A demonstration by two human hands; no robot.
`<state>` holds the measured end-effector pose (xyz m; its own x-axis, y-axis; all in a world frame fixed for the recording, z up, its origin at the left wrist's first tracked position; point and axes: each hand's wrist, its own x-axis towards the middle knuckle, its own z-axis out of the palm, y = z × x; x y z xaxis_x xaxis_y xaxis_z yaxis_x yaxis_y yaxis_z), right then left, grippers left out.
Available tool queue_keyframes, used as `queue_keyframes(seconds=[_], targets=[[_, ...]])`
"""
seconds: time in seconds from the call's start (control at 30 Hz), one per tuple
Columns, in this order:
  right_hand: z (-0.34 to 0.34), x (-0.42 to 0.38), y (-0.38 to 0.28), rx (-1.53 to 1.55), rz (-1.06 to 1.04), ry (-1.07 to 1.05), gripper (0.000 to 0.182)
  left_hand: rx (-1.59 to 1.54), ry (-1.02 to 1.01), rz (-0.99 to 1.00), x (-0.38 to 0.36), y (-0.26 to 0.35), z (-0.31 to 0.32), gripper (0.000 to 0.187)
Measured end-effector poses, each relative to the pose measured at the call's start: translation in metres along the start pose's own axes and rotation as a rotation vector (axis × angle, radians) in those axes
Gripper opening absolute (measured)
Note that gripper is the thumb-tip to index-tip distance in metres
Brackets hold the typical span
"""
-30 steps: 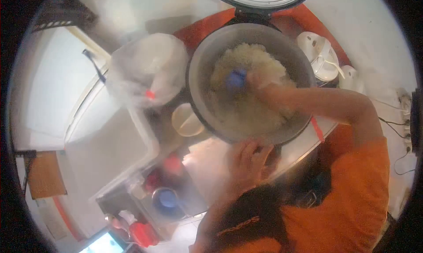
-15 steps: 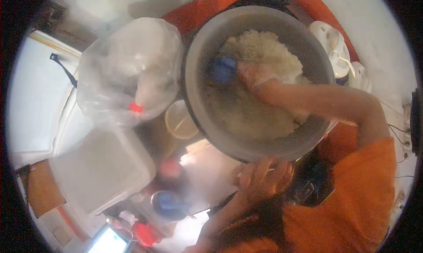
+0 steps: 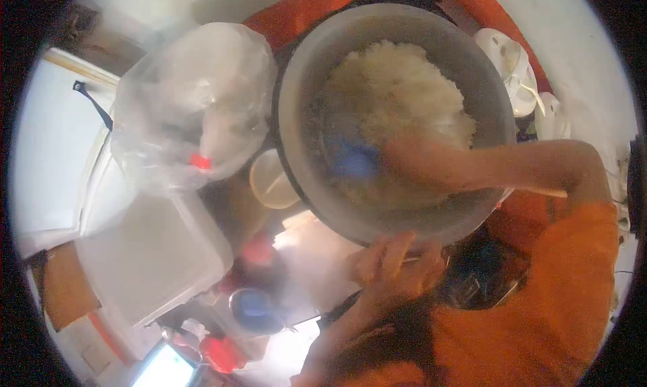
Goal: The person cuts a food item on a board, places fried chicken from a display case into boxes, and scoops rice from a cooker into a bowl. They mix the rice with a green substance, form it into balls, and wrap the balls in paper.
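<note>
A large round grey tub (image 3: 296, 70) holds a pale, grainy, clumped mass (image 3: 411, 84) heaped toward its far side. My right hand (image 3: 404, 158) is inside it, low over the near part of the mass, closed on a blue scoop-like thing (image 3: 357, 159) whose exact kind is blurred. At the near edge, my left hand (image 3: 397, 262) has its fingers curled over the tub's rim, gripping it. Where the right fingers meet the blue thing is smeared by motion.
Left of the tub stands a clear plastic bag (image 3: 202, 97) with a red tag. A white lidded box (image 3: 155, 252), a round clear container (image 3: 273, 178), a blue cup (image 3: 256, 308) and a lit screen (image 3: 165, 367) lie nearer. White containers (image 3: 509, 70) sit at the right.
My right hand and the blue thing have moved nearer to me inside the tub, uncovering more of the pale heap. My left hand stays at the rim.
</note>
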<state>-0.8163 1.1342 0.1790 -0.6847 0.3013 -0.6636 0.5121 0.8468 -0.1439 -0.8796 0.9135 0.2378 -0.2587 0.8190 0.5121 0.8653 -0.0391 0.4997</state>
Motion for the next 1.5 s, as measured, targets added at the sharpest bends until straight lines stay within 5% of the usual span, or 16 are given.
queue_keyframes(seconds=[0.27, 0.5, 0.57, 0.63, 0.7, 0.77, 0.83, 0.93, 1.03, 1.17, 1.27, 1.37, 1.43, 1.5], targets=[[-0.008, -0.028, -0.05, 0.246, -0.022, -0.154, 0.038, -0.037, -0.026, -0.01, 0.002, 0.001, -0.003, 0.015], [-0.03, -0.099, -0.004, -0.047, -0.114, -0.295, 0.038, -0.213, 0.087, 0.058, 0.003, -0.012, -0.012, 0.019], [-0.025, -0.115, 0.003, 0.373, 0.0, -0.038, 0.034, -0.093, 0.095, -0.191, -0.047, -0.034, -0.037, 0.044], [0.011, -0.13, 0.052, 0.316, -0.221, 0.309, 0.031, 0.123, 0.19, -0.445, -0.104, -0.071, -0.064, 0.067], [0.034, -0.137, 0.068, 0.845, -0.341, 0.533, 0.031, 0.42, 0.185, -0.781, -0.149, -0.103, -0.091, 0.08], [0.039, -0.156, 0.094, 1.585, 0.085, 0.317, 0.035, 0.66, 0.06, -1.103, -0.198, -0.135, -0.107, 0.098], [0.029, -0.147, 0.108, 1.169, 0.251, 0.226, 0.04, 0.655, 0.079, -1.235, -0.254, -0.162, -0.113, 0.11], [-0.034, -0.164, -0.004, 0.248, 0.135, 0.341, 0.041, 0.365, 0.11, -1.265, -0.301, -0.189, -0.124, 0.116], [-0.044, -0.157, -0.048, -0.114, 0.198, 0.465, 0.033, 0.293, 0.035, -1.191, -0.305, -0.199, -0.121, 0.113], [-0.041, -0.119, -0.055, -0.325, 0.409, 0.458, 0.025, 0.36, 0.138, -0.977, -0.374, -0.245, -0.106, 0.116], [-0.038, -0.098, -0.034, -0.37, 0.457, 0.501, 0.024, 0.222, 0.203, -0.992, -0.373, -0.239, -0.131, 0.088], [-0.03, -0.094, -0.007, -0.364, 0.252, 0.856, 0.017, -0.175, 0.31, -1.142, -0.382, -0.228, -0.151, 0.066], [-0.062, -0.082, -0.01, -0.296, 0.319, 0.414, 0.025, -0.442, 0.421, -1.22, -0.396, -0.226, -0.157, 0.056], [-0.066, -0.074, 0.023, -0.257, 0.191, 0.312, 0.029, -0.044, 0.326, -1.083, -0.412, -0.229, -0.148, 0.053]])
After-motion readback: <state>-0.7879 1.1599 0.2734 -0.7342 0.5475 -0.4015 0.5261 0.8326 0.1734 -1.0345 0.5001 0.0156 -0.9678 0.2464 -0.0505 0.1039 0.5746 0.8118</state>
